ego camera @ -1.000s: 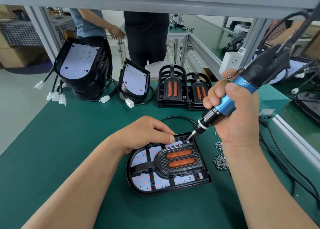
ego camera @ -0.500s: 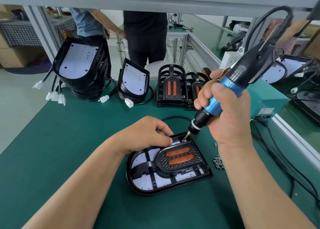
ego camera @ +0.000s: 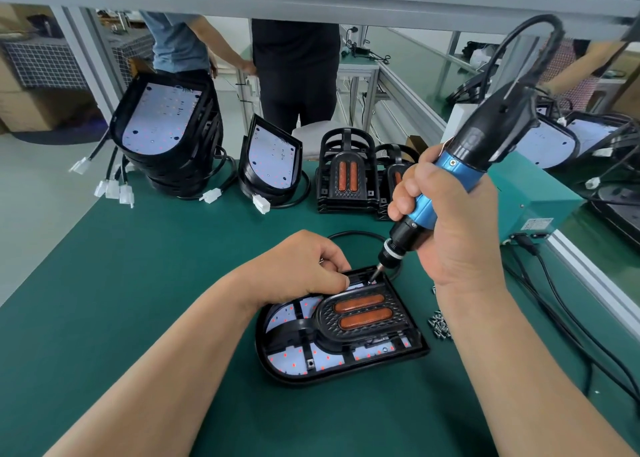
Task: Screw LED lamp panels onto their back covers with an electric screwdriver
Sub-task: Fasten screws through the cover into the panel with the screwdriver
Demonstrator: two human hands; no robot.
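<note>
Right hand (ego camera: 453, 235) gripping blue-and-black electric screwdriver (ego camera: 460, 176), tip on black D-shaped lamp assembly (ego camera: 341, 325) mid green table (ego camera: 138, 283), left hand (ego camera: 301, 266) curled, pressing its far edge

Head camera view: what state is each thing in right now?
Lamp, lying flat on the green mat.
Screwdriver, tilted, tip at the lamp's far corner.
Right hand, gripping the screwdriver.
Left hand, fingers curled, resting on the lamp's far edge.
Screws, loose in a pile right of the lamp.
Spare lamps, stacked, leaning at the back.
</note>
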